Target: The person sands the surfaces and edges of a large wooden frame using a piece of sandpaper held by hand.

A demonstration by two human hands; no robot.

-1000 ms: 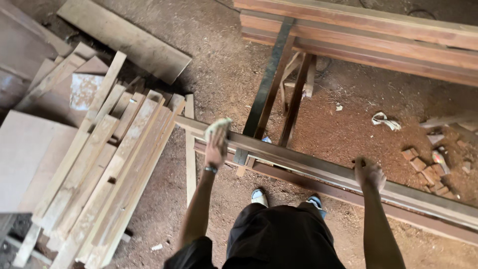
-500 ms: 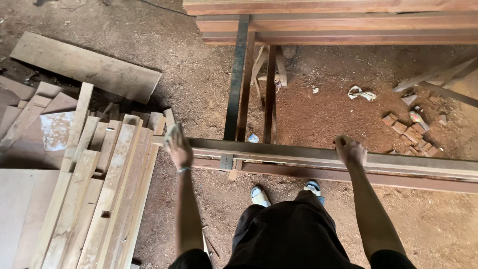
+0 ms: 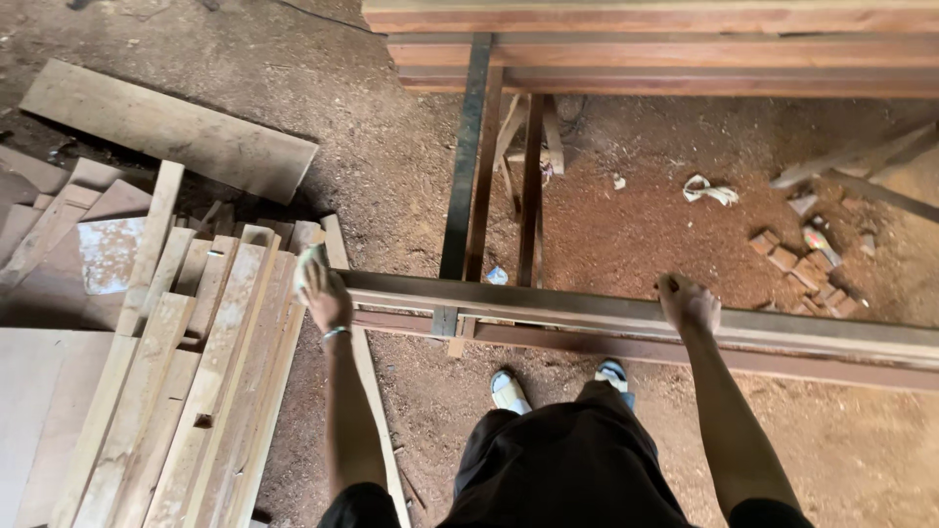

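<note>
A long wooden plank (image 3: 548,301) lies across a metal frame in front of me, running from left to right. My left hand (image 3: 321,291) is at the plank's left end, fingers curled over the end. My right hand (image 3: 688,301) grips the plank's top edge further right. My two feet in light shoes (image 3: 509,389) stand on the dirt floor just below the plank.
A pile of pale wooden slats (image 3: 186,362) lies on the floor at left, with a wide board (image 3: 166,127) behind it. More long reddish planks (image 3: 665,49) rest on the frame at the top. Broken bricks (image 3: 802,269) and scraps lie at right.
The view has shifted so the plank and pile sit differently in frame. My left hand has stayed at the plank's left end and my right hand remains on its edge.
</note>
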